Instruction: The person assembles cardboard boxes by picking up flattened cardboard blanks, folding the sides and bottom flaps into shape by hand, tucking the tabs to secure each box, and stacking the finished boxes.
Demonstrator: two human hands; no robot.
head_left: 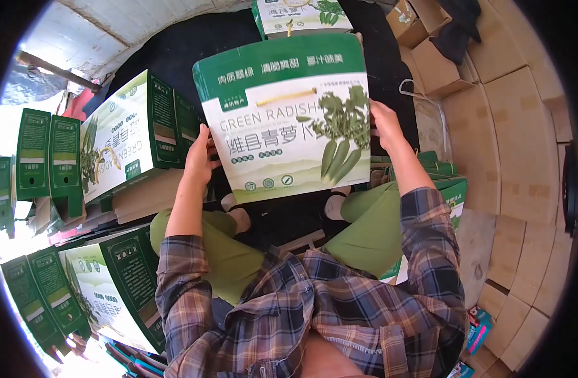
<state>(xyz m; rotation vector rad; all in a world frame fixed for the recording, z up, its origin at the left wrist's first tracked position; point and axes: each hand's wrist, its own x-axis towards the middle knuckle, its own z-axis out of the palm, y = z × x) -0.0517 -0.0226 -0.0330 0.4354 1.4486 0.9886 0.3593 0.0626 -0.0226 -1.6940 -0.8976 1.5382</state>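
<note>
A green and white radish gift box (270, 145) is held up in front of my knees, its printed face toward me and slightly tilted. My left hand (202, 154) grips its left edge, thumb up and fingers curled behind the side. At the right edge, my right hand (386, 126) holds the box with its fingers partly hidden behind it. A yellow cord handle (286, 97) lies across the printed face. Beyond the top edge, another box (308, 16) of the same print rests on the black cloth (175, 47).
Flat green and white cartons (128, 135) are piled on the left, with more (106, 283) nearer me. Brown cardboard boxes (474, 145) line the right side, and an open brown carton (437, 69) stands at the back right. Green packaging (449, 183) lies beside my right knee.
</note>
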